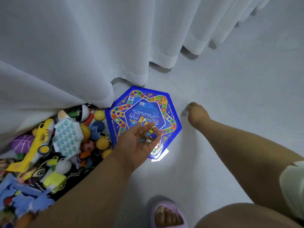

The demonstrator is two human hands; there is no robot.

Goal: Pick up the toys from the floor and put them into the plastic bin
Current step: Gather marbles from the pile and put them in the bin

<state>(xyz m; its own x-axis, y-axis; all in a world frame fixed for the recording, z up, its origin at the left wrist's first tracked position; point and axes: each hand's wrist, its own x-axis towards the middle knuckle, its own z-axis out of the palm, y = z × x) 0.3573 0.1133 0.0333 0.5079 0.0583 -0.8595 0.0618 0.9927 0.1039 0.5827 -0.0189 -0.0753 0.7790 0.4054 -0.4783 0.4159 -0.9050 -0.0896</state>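
Several glass marbles (pixel 148 136) sit loose in your left hand (pixel 139 142), which is turned palm up and cupped over the blue hexagonal game board (pixel 144 109); the fingers curl round them only lightly, so this is a cradle more than a firm hold. Your right hand (pixel 196 116) reaches down to the bare floor (pixel 230 96) just right of the board, its fingertips bunched at the tile, but you cannot tell from here whether it pinches anything. The risk is plain: tip the left palm while you carry it across and the marbles will likely spill, bounce on the hard tile and roll off under the white curtain (pixel 82 55), where they would be hard to find. Adding another marble to an already full palm could knock one out too. The heap of toys (pixel 57 142) at the left is already deep, with yellow balls, a yellow toy plane and a teal bubble pad, and it presumably fills the plastic bin, though no rim shows; marbles dropped from height there may skip off the pile. The floor is pale, smooth and glossy, the curtain hangs to it along the back, and your foot in a lilac slipper (pixel 167 214) stands near the bottom edge.
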